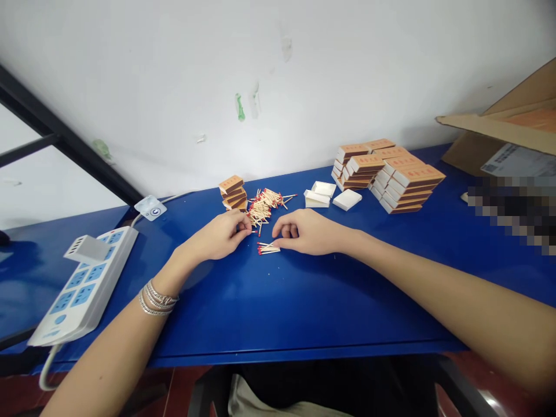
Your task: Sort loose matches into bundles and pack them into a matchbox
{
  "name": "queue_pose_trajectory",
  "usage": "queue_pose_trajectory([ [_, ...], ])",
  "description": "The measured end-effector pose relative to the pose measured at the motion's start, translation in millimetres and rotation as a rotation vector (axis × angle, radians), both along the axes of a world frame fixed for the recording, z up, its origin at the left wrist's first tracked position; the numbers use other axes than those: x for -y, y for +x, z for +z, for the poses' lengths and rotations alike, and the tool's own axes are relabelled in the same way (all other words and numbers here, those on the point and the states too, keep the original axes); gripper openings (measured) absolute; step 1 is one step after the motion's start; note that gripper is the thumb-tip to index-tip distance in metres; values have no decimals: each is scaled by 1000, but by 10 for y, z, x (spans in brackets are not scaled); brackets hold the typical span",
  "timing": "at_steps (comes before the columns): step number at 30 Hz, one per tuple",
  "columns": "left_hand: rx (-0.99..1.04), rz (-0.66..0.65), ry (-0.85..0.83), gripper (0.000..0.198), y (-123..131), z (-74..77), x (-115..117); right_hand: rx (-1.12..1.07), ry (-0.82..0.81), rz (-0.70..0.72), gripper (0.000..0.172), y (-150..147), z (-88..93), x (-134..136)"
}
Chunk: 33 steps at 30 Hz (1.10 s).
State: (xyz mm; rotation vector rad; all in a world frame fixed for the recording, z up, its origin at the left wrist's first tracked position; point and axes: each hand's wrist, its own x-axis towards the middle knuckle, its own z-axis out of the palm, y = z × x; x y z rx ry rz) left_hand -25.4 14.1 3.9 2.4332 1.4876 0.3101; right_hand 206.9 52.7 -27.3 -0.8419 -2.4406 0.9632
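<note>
You are resting both forearms on the tabletop (304,313). Your left hand (219,236) is pinching narrow at the near edge of the pile of matches (264,205). Your right hand (309,231) is curling loosely closed, holding nothing visible, just beside a small bundle of matches (269,249) with red tips, lying flat.

Blue worktable set against a scuffed white wall.
The blue table (278,313) runs under the left hand (217,237) and the right hand (306,231) and meets a white wall (347,69) just beyond them. The wall carries grey scuffs and a green smear (240,108) above the gap between the hands. Well left of the left hand, black metal bars (65,142) slant across the wall. Below the table's near edge shows reddish floor (174,391). The light is even and soft, with faint shadows on the tabletop.
</note>
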Motion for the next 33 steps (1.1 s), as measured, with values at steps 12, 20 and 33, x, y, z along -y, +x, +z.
queue_pose_trajectory([
  [12, 675, 115, -326, 23, 337, -126, 123, -374, -150, -197, 18, -217, -114, 135],
  [20, 695, 194, -189, 29, 284, -159, 79, -515, -181, -253, 17, -209, -99, 109],
  [33, 147, 240, 107, 15, 236, -221, 7, -65, 215, 47, 12, -134, -45, 133],
])
